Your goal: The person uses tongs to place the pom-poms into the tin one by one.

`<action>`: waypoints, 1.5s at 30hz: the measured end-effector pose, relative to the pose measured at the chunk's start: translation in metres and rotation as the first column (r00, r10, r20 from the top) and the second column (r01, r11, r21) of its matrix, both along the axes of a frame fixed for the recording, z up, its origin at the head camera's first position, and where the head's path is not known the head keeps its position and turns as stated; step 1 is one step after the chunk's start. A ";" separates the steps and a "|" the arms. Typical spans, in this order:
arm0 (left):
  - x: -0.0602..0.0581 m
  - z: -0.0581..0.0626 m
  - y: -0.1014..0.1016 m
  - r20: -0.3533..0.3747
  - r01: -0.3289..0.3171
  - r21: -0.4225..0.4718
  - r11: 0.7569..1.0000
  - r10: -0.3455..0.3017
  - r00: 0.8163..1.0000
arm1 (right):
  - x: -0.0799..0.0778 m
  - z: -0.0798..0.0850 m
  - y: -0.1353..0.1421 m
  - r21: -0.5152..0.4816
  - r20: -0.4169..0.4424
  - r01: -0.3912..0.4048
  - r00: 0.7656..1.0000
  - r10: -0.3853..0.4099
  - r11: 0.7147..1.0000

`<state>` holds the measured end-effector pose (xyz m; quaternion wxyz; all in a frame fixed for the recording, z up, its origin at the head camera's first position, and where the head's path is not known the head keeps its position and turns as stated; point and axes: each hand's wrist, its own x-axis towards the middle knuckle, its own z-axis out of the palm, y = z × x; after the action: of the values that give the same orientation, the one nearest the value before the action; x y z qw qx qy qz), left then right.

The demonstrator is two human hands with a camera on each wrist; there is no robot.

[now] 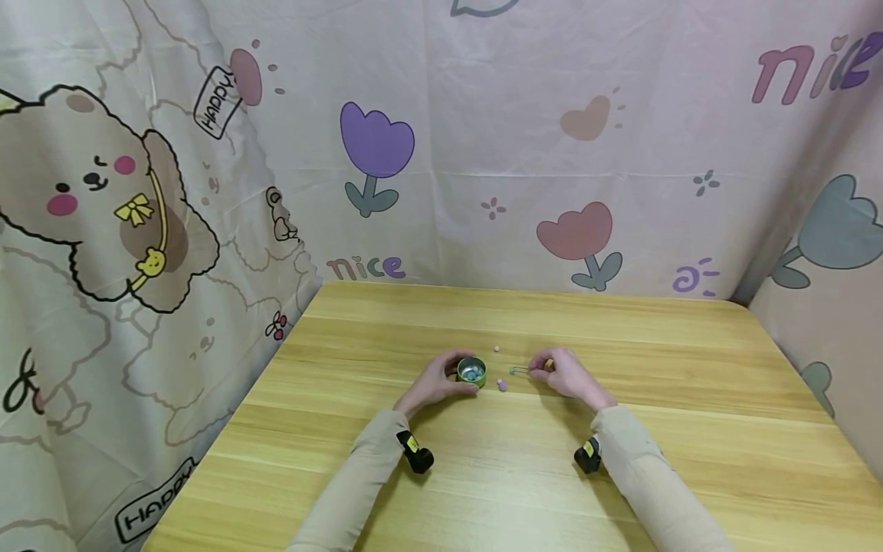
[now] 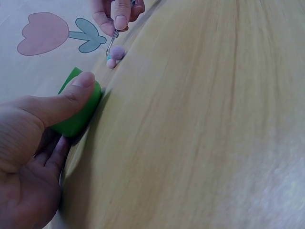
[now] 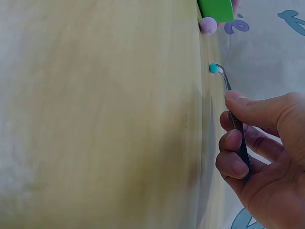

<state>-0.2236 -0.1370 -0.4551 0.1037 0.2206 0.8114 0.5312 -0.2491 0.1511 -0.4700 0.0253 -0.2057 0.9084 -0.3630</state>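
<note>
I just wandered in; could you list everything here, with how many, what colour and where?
Container: 1, green, in the left hand
Small pieces: several, bluish, inside the container
Tweezers: 1, metallic, in the right hand
Teal ball: 1, teal, at the tweezers' tips
Purple ball: at least 1, purple, between the hands
Pink ball: at least 1, pink, farther back
Table: 1, wood-toned, underneath
Printed cloth: count unclear, pale, around the table
Wrist cameras: 2, black, at the wrists
Sleeves: 2, beige, on the forearms
Hands: 2, bare, over the table
</note>
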 end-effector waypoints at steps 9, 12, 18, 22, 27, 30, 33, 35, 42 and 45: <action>0.000 0.000 0.000 -0.008 -0.005 -0.012 1.000 0.005 1.000 | 0.000 0.000 -0.001 0.003 -0.007 -0.006 1.000 0.006 1.000; 0.001 0.001 0.000 -0.011 -0.003 -0.012 1.000 0.003 1.000 | 0.000 0.000 -0.001 0.000 -0.007 -0.008 1.000 0.008 1.000; 0.001 0.001 0.001 -0.006 -0.005 -0.010 1.000 0.005 1.000 | 0.000 -0.001 -0.001 0.006 -0.014 -0.002 1.000 0.002 1.000; 0.001 0.000 0.001 -0.010 -0.009 -0.007 1.000 0.009 1.000 | 0.000 -0.001 0.000 0.005 -0.016 -0.003 1.000 0.003 1.000; 0.001 0.000 0.001 -0.015 -0.004 0.002 1.000 0.004 1.000 | 0.000 0.000 0.000 -0.003 0.005 0.010 1.000 -0.010 1.000; 0.000 0.000 0.001 -0.020 0.003 0.005 1.000 -0.003 1.000 | 0.000 0.002 0.000 -0.003 0.006 0.013 1.000 -0.013 1.000; -0.001 0.000 0.000 -0.030 0.007 0.001 1.000 -0.007 1.000 | 0.001 0.004 0.000 -0.005 -0.004 0.014 1.000 -0.014 1.000; -0.001 0.000 0.000 -0.023 0.008 -0.002 1.000 -0.008 1.000 | 0.002 0.005 0.001 -0.007 -0.012 0.015 1.000 -0.015 1.000; -0.015 -0.023 0.000 -0.013 -0.004 0.002 1.000 0.005 1.000 | 0.002 0.008 0.000 -0.018 -0.042 0.009 0.999 -0.010 1.000; -0.018 -0.031 0.000 -0.025 -0.021 0.002 1.000 0.021 0.999 | 0.003 0.010 -0.002 -0.025 -0.036 0.016 0.999 -0.017 1.000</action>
<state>-0.2421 -0.1370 -0.4864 0.0879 0.2189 0.8146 0.5300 -0.2458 0.1490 -0.4596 0.0031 -0.2049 0.9058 -0.3708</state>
